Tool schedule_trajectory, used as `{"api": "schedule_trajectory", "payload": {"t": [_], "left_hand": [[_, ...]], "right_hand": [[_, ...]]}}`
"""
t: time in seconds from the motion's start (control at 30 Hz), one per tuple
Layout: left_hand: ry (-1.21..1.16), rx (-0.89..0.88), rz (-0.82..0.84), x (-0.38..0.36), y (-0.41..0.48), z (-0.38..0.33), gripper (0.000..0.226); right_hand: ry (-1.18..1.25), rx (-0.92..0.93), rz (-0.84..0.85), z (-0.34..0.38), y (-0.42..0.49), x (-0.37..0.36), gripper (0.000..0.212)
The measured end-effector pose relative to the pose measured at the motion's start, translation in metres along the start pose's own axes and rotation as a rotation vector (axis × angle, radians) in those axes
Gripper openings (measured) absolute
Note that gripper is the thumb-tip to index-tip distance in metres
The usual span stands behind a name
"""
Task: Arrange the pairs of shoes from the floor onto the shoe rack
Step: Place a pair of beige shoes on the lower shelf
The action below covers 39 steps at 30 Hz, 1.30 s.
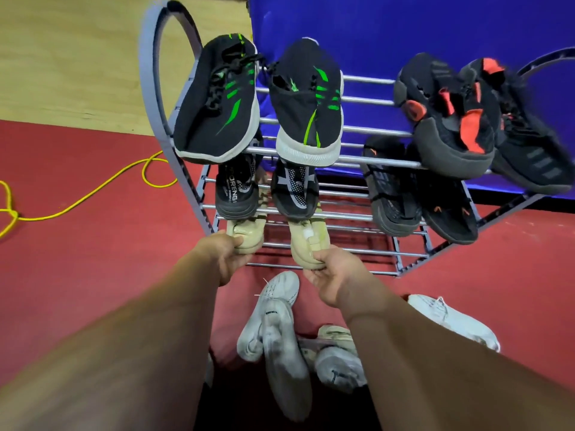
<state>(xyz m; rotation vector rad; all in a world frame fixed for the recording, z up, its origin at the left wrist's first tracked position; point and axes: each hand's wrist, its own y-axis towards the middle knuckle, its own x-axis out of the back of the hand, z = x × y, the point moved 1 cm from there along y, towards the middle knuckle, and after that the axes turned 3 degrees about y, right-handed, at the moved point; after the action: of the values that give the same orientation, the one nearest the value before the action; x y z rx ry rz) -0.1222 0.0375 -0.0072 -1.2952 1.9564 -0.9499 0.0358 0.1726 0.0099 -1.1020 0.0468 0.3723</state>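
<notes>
The left grip (231,258) pinches the near end of one beige shoe (249,236); the right grip (329,275) pinches the near end of the second beige shoe (303,247). Both shoes lie on the lowest tier of the shoe rack (357,270). Their long axes run away from the person, with the far ends tucked under the tier above. Heel or toe forward, I cannot tell. Just beyond, a black mesh shoe (236,194) bears pale lettering, partly readable as "ORENG". The tiers are shiny metal rods. Below the wrists, grubby white knit sneakers (273,321) lie heaped on the red floor (93,244).
</notes>
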Motion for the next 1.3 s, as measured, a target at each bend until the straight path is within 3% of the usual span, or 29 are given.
{"api": "schedule_trajectory", "payload": {"t": [0.13,0.3,0.47,0.53,0.73,0.93,1.3], "left_hand": [[-0.056,0.068,-0.044,-0.008,0.021,0.001,0.032],[-0.239,0.064,-0.073,-0.016,0.039,0.007,0.016],[-0.192,0.097,-0.104,-0.011,0.044,0.012,0.029],[-0.169,0.110,-0.096,-0.007,0.044,0.014,0.024],[-0.140,0.092,-0.062,-0.002,0.048,0.015,0.026],[-0.158,0.122,-0.020,0.001,0.051,0.015,0.027],[-0.137,0.170,-0.021,-0.001,0.050,0.016,0.027]], "right_hand": [[0.005,0.016,0.049,0.000,0.022,-0.013,0.024],[0.105,0.034,0.198,0.003,0.040,-0.039,0.025],[-0.146,-0.045,0.081,-0.019,0.064,-0.039,0.037],[-0.192,-0.072,0.100,-0.024,0.066,-0.038,0.043],[-0.158,-0.095,0.116,-0.026,0.069,-0.047,0.035],[-0.066,-0.102,0.074,-0.027,0.082,-0.046,0.050],[0.034,0.029,0.078,-0.012,0.086,-0.039,0.026]]}}
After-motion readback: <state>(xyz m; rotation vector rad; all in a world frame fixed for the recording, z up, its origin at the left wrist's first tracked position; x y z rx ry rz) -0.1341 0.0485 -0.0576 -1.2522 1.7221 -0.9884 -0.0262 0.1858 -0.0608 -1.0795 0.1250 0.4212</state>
